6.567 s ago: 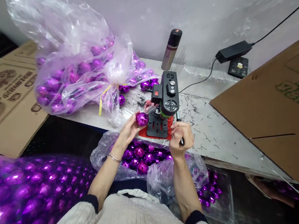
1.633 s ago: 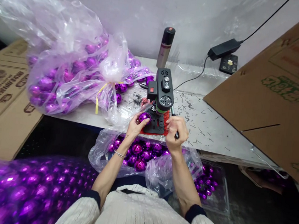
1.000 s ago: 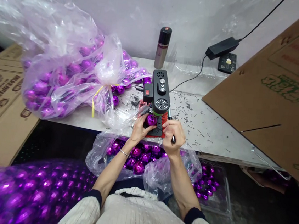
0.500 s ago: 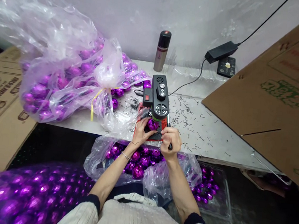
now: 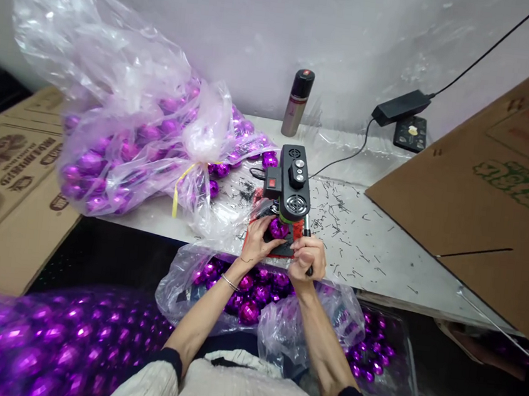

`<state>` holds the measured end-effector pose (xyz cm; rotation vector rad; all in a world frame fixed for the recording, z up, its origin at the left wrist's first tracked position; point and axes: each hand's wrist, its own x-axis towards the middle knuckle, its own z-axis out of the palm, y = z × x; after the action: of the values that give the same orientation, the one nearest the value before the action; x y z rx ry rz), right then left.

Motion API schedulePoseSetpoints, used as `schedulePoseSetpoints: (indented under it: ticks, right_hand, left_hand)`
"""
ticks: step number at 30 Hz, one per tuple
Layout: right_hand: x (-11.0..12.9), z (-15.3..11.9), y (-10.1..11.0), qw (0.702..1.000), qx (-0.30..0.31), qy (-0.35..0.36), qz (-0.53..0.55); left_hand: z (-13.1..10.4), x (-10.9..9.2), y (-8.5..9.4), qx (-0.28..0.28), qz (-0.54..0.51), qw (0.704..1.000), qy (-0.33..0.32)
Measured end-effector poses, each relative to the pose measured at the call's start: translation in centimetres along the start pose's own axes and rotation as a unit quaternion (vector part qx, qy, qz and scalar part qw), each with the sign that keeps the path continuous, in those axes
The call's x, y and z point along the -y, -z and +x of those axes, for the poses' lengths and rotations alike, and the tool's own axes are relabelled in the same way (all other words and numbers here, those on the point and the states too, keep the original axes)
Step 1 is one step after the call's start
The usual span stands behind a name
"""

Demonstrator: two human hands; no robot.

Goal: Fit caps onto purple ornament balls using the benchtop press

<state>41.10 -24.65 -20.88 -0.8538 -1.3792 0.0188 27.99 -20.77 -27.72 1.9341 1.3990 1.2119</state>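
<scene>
My left hand [image 5: 259, 240] holds a shiny purple mirror-ball ornament [image 5: 279, 228] between thumb and fingers. The ball sits directly beneath the head of a small black press [image 5: 295, 185] with round vents, buttons and a red switch. A green ring shows just above the ball, whose top is hidden by the press head. The press's dark base [image 5: 282, 249] rests on a red mat. On the right side of the press, my right hand [image 5: 308, 259] is wrapped around the black grip of its lever [image 5: 307, 226].
A plastic bag of purple balls [image 5: 132, 152] lies at left on the white table [image 5: 360, 233], among dark scraps. Behind stand a spray can [image 5: 297, 104] and power adapter [image 5: 401, 107]. Cardboard boxes [image 5: 493, 184] flank it. An open bag of balls [image 5: 249, 310] sits below my forearms.
The view has shifted slightly, so everything sits a little further right and lower. Both hands keep their hold on the ball and the lever.
</scene>
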Motion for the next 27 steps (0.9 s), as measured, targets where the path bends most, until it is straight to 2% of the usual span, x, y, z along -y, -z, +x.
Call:
schedulePoseSetpoints:
  ticks: [4, 8, 11, 14, 17, 19, 21, 22, 24, 26, 27]
  right_hand:
    - [-0.4, -1.0, -0.1, 0.999, -0.003, -0.026, 0.019]
    - [-0.8, -0.9, 0.1, 1.0, 0.014, 0.008, 0.019]
    - [0.1, 1.2, 0.3, 1.0, 0.01, 0.02, 0.014]
    - [2.0, 4.2, 0.5, 1.0, 0.001, -0.017, 0.002]
    - [3.5, 6.2, 0.5, 0.999, 0.009, -0.052, 0.007]
    - [3.9, 6.4, 0.5, 0.998, 0.016, -0.053, 0.005]
    - [3.8, 6.0, 0.6, 0.999, 0.019, -0.047, -0.004]
    - [3.7, 5.7, 0.6, 0.999, 0.02, -0.045, -0.008]
    - [3.4, 5.2, 0.6, 0.999, 0.017, -0.042, -0.009]
    - [3.4, 5.0, 0.6, 0.999, 0.014, -0.038, -0.007]
    - [3.4, 5.0, 0.6, 0.999, 0.016, -0.035, -0.008]
  left_hand:
    - [0.1, -0.1, 0.1, 0.001, -0.007, 1.0, -0.014]
    - [0.4, -0.4, 0.2, 0.0, -0.012, 1.0, -0.012]
    - [0.7, -0.5, 0.2, 0.004, -0.018, 1.0, -0.012]
    - [-0.3, -0.6, 0.4, -0.007, -0.02, 1.0, -0.003]
    - [-3.2, -1.1, 1.6, -0.003, -0.003, 1.0, -0.021]
    - [-5.1, -1.6, 3.1, 0.024, 0.034, 0.997, -0.064]
    - [-5.7, -2.1, 5.1, 0.038, 0.083, 0.991, -0.101]
    - [-5.1, -2.2, 6.2, 0.03, 0.11, 0.988, -0.107]
    - [-2.2, -2.0, 8.5, -0.008, 0.167, 0.982, -0.087]
    - [2.0, -1.2, 10.7, -0.048, 0.236, 0.97, -0.014]
    - [4.1, -0.6, 11.6, -0.046, 0.274, 0.96, 0.04]
